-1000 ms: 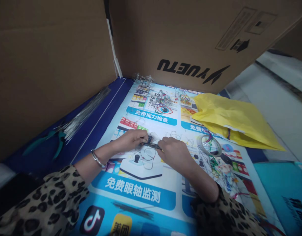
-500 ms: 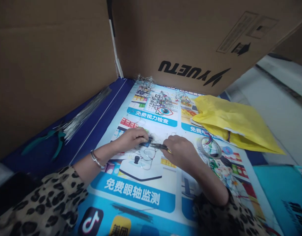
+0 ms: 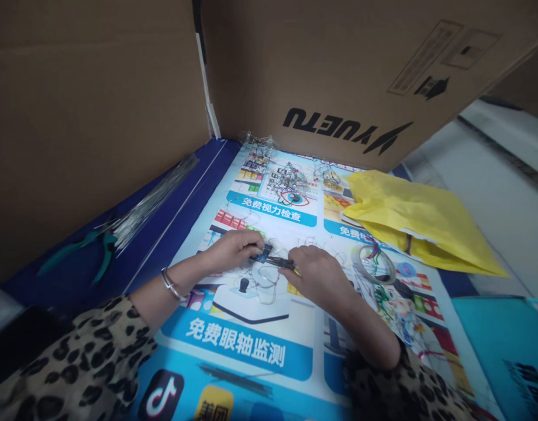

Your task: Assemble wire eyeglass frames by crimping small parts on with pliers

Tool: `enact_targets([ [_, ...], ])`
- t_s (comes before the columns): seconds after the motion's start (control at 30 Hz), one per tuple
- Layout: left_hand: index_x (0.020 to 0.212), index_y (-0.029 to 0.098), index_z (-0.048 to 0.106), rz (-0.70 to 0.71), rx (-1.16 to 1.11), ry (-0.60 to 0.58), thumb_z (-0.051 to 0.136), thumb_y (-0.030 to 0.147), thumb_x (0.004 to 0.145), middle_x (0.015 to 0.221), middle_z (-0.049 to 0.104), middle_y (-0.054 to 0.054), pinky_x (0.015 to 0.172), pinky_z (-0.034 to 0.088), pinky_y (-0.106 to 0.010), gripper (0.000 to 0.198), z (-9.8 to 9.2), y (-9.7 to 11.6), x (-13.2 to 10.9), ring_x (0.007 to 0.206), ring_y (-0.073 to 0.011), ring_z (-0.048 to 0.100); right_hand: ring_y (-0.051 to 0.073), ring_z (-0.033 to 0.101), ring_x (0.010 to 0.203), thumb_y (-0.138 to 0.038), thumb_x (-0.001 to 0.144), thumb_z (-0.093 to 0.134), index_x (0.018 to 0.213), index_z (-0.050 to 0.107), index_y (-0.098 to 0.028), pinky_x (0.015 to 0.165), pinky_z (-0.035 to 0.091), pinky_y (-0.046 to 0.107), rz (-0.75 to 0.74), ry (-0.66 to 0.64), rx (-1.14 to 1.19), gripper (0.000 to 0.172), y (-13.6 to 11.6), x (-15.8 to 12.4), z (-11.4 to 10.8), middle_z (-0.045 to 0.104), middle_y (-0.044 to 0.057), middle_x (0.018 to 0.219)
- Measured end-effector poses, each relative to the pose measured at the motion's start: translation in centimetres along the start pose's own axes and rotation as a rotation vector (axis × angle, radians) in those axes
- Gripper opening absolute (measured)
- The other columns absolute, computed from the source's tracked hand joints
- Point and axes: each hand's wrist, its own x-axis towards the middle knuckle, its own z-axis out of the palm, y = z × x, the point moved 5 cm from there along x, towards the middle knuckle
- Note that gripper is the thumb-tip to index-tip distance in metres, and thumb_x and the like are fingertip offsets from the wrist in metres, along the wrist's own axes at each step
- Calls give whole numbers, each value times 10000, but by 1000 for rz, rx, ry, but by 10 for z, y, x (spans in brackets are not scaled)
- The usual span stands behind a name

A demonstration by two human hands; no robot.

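Note:
Near the middle of the printed sheet, my left hand pinches a small dark blue piece with thin wire about it. My right hand is closed around small pliers, whose dark jaws point left and meet the blue piece. The two hands are a short gap apart. A thin looped wire hangs or lies just below the jaws. Fine details at the jaw tips are too small to tell.
Cardboard walls stand behind and left. Teal-handled pliers and a bundle of wires lie left. Tangled wire pieces sit farther back. At right are a yellow bag, a clear tape roll and colored wires.
My right hand has shifted slightly left with the pliers, and their jaws reach a little farther over the blue piece. My left hand is nearly still.

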Motion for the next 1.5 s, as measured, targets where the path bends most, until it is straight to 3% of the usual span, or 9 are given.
enact_targets([
  [0.57,787,167,541,68,38,-101,393,57,803,736,575,21,638,376,-181,186,4,0,-4,685,-89,526,187,570,797,-416,831,521,850,568,-176,660,352,264,-40,-25,87,245,2,4,13,633,46,812],
  [1.5,755,163,514,102,12,-129,360,27,781,735,554,16,640,355,-188,206,7,-3,-5,686,-94,491,174,574,813,-440,869,445,868,529,-204,595,302,242,-50,-139,109,251,3,8,19,634,24,847],
])
